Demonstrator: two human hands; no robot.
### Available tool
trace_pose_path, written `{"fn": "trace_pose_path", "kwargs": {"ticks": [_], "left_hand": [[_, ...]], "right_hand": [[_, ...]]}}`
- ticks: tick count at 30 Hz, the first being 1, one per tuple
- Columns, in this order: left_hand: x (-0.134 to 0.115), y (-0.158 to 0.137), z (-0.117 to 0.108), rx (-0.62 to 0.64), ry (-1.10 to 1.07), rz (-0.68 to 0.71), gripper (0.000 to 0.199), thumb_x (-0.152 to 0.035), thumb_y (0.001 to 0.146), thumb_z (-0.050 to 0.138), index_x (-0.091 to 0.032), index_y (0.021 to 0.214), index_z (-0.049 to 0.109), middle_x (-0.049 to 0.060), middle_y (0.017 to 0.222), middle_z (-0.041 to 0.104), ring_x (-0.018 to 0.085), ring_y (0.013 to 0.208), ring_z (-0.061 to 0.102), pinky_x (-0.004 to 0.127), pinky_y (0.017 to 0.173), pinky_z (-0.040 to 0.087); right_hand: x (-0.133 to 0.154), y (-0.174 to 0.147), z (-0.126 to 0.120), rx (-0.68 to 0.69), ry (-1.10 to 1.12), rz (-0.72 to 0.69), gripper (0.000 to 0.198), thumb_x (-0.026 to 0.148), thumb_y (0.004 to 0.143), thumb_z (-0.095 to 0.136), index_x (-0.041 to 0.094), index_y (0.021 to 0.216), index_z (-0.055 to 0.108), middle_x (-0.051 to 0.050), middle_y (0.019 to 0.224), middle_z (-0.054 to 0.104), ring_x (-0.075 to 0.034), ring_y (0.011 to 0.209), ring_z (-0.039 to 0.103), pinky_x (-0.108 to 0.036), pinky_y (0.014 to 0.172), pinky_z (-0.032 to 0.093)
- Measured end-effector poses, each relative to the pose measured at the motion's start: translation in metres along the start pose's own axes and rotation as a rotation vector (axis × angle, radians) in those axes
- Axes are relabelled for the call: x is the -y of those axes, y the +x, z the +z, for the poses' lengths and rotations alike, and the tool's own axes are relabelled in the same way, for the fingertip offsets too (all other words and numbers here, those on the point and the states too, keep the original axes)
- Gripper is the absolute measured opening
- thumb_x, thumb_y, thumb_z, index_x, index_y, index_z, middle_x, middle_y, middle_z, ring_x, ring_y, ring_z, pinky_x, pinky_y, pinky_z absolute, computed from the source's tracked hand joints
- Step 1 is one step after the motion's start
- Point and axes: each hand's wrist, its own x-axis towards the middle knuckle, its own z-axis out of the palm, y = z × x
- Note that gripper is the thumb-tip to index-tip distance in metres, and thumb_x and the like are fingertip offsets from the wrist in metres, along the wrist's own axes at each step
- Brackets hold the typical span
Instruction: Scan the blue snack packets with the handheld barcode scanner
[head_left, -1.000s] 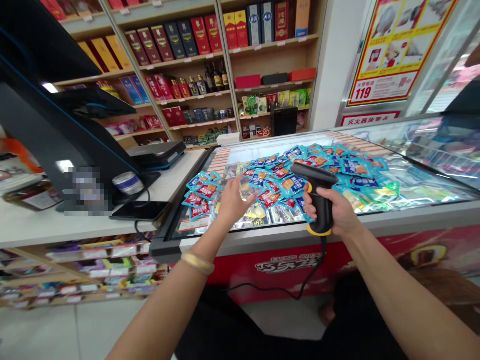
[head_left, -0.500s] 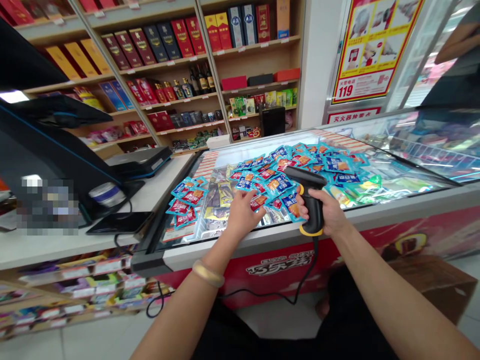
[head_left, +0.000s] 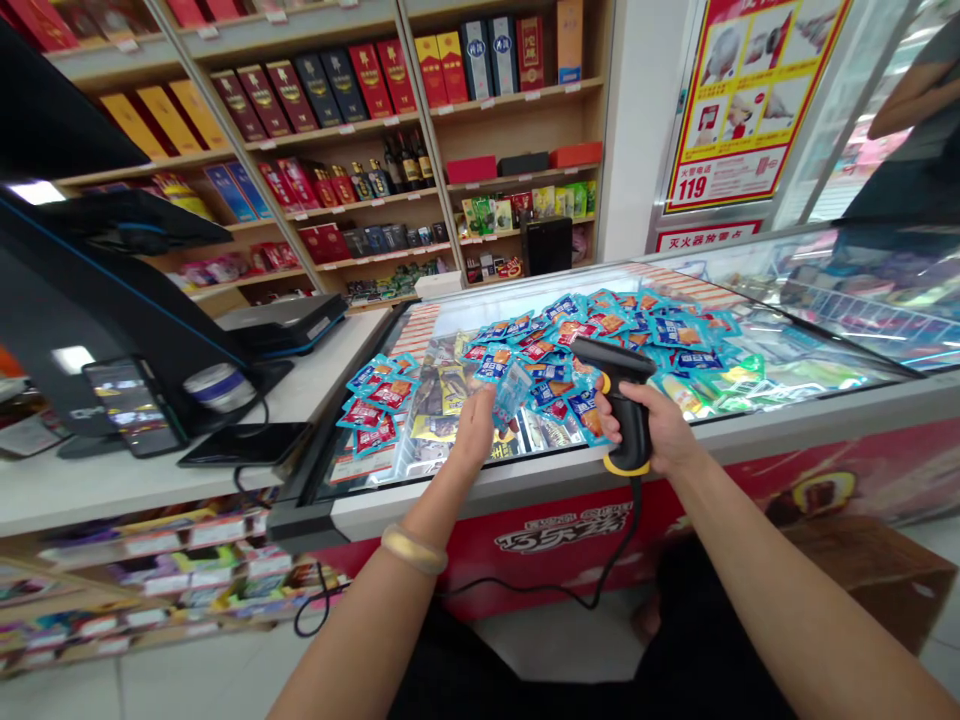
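My left hand (head_left: 476, 425) pinches a small snack packet (head_left: 512, 390), lifted and tilted so that its pale back shows. A barcode scanner (head_left: 626, 410), black with yellow trim, sits in the grip of my right hand (head_left: 664, 430), its head pointing left over the packets. Beneath both hands, a wide heap of blue-edged snack packets (head_left: 600, 320), with red or dark blue labels, covers part of the freezer's glass top (head_left: 450, 330). A smaller group of the same packets (head_left: 375, 400) lies apart on the left.
The scanner's cable (head_left: 611, 575) hangs down the freezer's red front. On the left counter (head_left: 315, 370) stand a checkout terminal, a phone (head_left: 135, 405) and a roll of tape (head_left: 219, 387). Shelves of boxes (head_left: 345, 85) rise behind. A person (head_left: 911, 130) stands at the far right.
My left hand has closed on a packet from the heap and turned it up, where before its fingers were spread over the pile. My right hand keeps the scanner in nearly the same place.
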Motion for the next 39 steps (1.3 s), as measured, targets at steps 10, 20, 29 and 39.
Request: {"fn": "trace_pose_path", "kwargs": {"ticks": [10, 20, 29, 39], "left_hand": [[-0.011, 0.002, 0.007, 0.053, -0.421, -0.170, 0.045, -0.049, 0.083, 0.045, -0.010, 0.097, 0.063, 0.013, 0.083, 0.075, 0.019, 0.061, 0.068, 0.024, 0.045, 0.041], [-0.002, 0.003, 0.006, 0.102, -0.275, -0.125, 0.057, -0.060, 0.084, 0.040, -0.010, 0.094, 0.067, 0.014, 0.082, 0.075, 0.020, 0.068, 0.069, 0.027, 0.055, 0.047], [-0.004, -0.005, -0.008, -0.157, 0.117, 0.126, 0.063, -0.060, 0.092, 0.030, -0.013, 0.119, 0.062, 0.015, 0.117, 0.069, 0.026, 0.111, 0.064, 0.036, 0.087, 0.053], [-0.009, -0.017, -0.134, -0.451, 1.207, -0.056, 0.066, -0.049, 0.088, 0.052, -0.018, 0.145, 0.044, 0.024, 0.144, 0.045, 0.040, 0.137, 0.041, 0.059, 0.109, 0.035]], "right_hand": [[-0.004, -0.005, -0.002, 0.143, -0.171, 0.048, 0.033, 0.036, 0.069, 0.073, 0.016, 0.091, 0.060, -0.001, 0.068, 0.059, -0.009, 0.047, 0.049, -0.021, 0.040, 0.041], [-0.004, -0.004, 0.001, 0.202, -0.191, 0.059, 0.025, 0.033, 0.069, 0.073, 0.016, 0.081, 0.058, 0.000, 0.066, 0.059, -0.009, 0.046, 0.050, -0.021, 0.039, 0.042], [-0.009, -0.008, 0.010, 0.136, -0.196, 0.009, 0.029, 0.036, 0.070, 0.074, 0.016, 0.084, 0.060, -0.001, 0.068, 0.059, -0.009, 0.047, 0.051, -0.020, 0.040, 0.043], [-0.055, 0.025, 0.094, 0.245, -0.039, 0.119, 0.024, 0.033, 0.069, 0.070, 0.016, 0.083, 0.061, 0.001, 0.062, 0.058, -0.008, 0.044, 0.050, -0.019, 0.038, 0.042]]}}
